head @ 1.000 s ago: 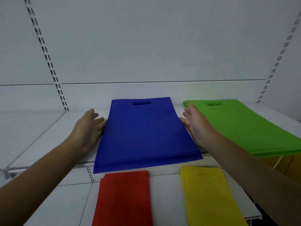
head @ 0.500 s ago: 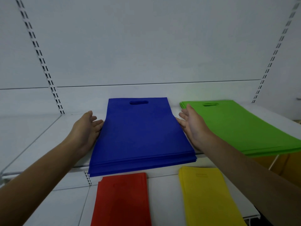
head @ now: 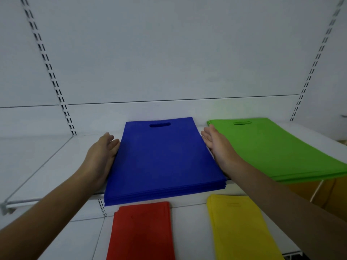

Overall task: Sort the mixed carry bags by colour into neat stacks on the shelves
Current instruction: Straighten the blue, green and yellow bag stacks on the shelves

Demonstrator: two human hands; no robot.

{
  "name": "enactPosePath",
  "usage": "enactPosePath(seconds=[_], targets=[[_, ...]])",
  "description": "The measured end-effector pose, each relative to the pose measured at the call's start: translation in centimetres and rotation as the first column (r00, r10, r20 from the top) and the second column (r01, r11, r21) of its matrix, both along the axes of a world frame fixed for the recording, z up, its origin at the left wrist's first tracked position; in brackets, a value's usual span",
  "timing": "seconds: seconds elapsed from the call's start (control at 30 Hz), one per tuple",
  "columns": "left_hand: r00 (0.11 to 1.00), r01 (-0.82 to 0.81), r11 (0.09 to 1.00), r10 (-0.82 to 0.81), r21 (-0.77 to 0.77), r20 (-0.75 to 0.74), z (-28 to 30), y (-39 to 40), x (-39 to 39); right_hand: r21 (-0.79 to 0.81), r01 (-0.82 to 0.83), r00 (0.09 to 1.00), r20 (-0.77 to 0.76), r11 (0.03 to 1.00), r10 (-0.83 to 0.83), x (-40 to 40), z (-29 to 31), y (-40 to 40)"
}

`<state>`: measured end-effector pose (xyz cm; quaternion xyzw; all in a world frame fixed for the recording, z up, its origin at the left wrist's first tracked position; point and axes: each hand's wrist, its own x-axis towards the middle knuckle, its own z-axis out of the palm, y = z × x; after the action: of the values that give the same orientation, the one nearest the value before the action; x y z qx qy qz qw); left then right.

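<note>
On the upper white shelf [head: 47, 166], the stack of flat blue fabric carry bags [head: 161, 160] is flanked by the flat, open left hand [head: 101, 156] and right hand [head: 219, 147], nothing gripped. Soft, light, probably slippery layers are best squared at the side edges.

Both my arms reach forward, bare to the forearm, palms turned inward toward each other. My left hand [head: 102, 156] stands on its edge with the fingers straight and together, thumb up. My right hand [head: 218, 147] mirrors it, fingers extended and slightly fanned; whether its little-finger side rests on anything beneath I can't quite tell from this angle.
</note>
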<state>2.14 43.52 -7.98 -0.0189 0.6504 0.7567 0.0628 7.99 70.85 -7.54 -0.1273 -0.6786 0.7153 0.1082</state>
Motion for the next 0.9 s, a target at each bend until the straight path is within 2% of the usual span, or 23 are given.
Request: enactPosePath(seconds=[0.1, 0.17, 0.27, 0.37, 0.53, 0.67, 0.77, 0.9], targets=[[0.999, -0.013, 0.998, 0.016, 0.062, -0.034, 0.0, -0.1, 0.5, -0.079, 0.039, 0.997, -0.058, 0.996, -0.043, -0.2, -0.4, 0.4], [0.999, -0.028, 0.998, 0.031, 0.062, -0.038, 0.1, -0.2, 0.6, -0.077, 0.093, 0.993, -0.072, 0.993, -0.099, -0.6, -0.8, 0.9], [0.998, -0.061, 0.997, 0.061, 0.043, -0.002, 0.2, -0.6, 0.0, 0.081, 0.124, 0.992, -0.041, 0.989, -0.121, -1.2, -1.3, 1.5], [0.999, -0.027, 0.999, 0.027, -0.022, 0.026, 0.3, -1.1, -0.9, 0.257, 0.077, 0.997, -0.014, 0.963, -0.076, -0.9, -1.3, 1.9], [1.0, 0.002, 0.978, -0.008, -0.207, -0.027, 0.1, -1.1, -1.1, 0.35, 0.067, 0.998, -0.03, 0.935, -0.06, -0.6, -1.5, 2.0], [0.998, 0.003, 0.961, -0.018, -0.276, -0.053, 0.1, -1.2, -1.3, 0.391, 0.09, 0.996, -0.033, 0.916, -0.084, -0.8, -1.8, 1.8], [0.998, -0.007, 0.956, -0.012, -0.294, -0.065, 0.3, -0.8, -1.4, 0.349, 0.102, 0.995, -0.016, 0.931, -0.103, -0.9, -1.6, 1.8], [0.999, -0.036, 0.983, 0.032, -0.178, -0.022, 0.7, -0.4, -1.7, 0.203, 0.124, 0.992, -0.009, 0.971, -0.124, -1.3, -1.4, 1.9]])
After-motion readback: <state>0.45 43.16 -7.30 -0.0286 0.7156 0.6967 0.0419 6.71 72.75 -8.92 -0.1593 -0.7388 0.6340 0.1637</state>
